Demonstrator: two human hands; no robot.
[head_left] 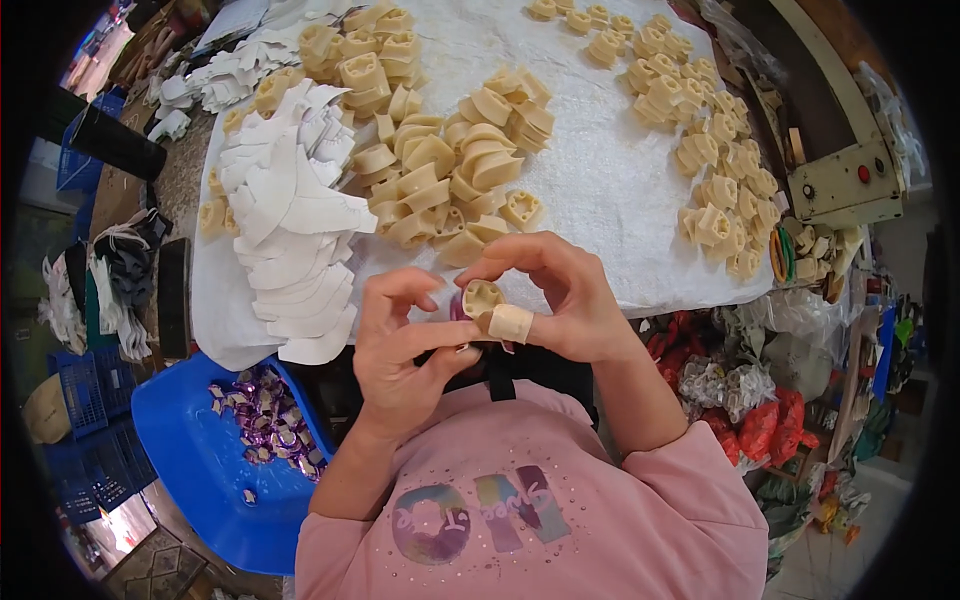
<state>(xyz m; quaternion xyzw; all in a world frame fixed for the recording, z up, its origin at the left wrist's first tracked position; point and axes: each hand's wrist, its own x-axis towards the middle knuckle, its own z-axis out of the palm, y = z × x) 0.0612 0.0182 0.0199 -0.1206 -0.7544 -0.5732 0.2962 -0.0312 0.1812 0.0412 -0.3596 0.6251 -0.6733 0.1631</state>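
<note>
A small beige moulded shoe heel [484,297], hollow with inner ribs, is held above the table's near edge. A shiny purple covering shows along its left side. My left hand [405,345] pinches the heel from the left and below, its fingertips close together. My right hand [570,300] grips it from the right, with the index finger curled over the far side and the thumb, wrapped in a beige strip, on the near side. Just beyond my hands lies a heap of similar beige heels [430,185]. White curved cut pieces [290,220] overlap in a stack to their left.
A white sheet [590,170] covers the table. More beige heels [725,190] spread along its right side. Below left stands a blue tub [185,440] with several purple-covered heels [265,420]. Red plastic bags [770,425] lie at the right, below a control box [845,185].
</note>
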